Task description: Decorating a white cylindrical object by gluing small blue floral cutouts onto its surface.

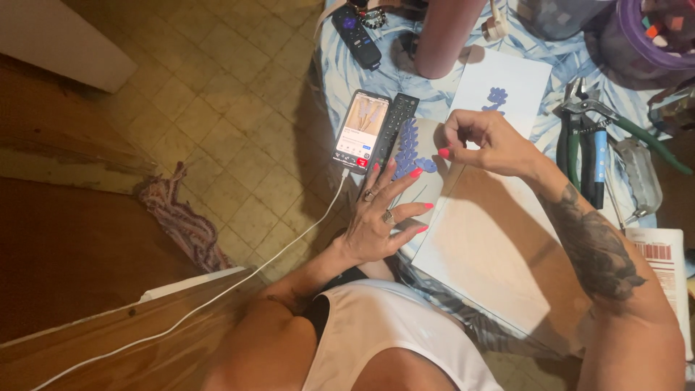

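Note:
My left hand (382, 210) lies flat with fingers spread on a white canvas (478, 246) that carries purple flower shapes (408, 149). My right hand (483, 139) hovers over the canvas's upper part, its thumb and fingers pinched together; what they pinch is too small to see. A second white canvas (507, 81) with a purple flower lies just behind it. A lit phone (362, 130) with a white cable sits left of my left hand, next to a black remote (394, 129).
Pliers and cutters (585, 145) lie to the right on a blue leaf-patterned cloth (340, 72). A pink cylinder (445, 36), another remote (356, 35) and a purple tub (644, 36) stand at the back. Tiled floor (217, 108) and a rag (181, 217) are at left.

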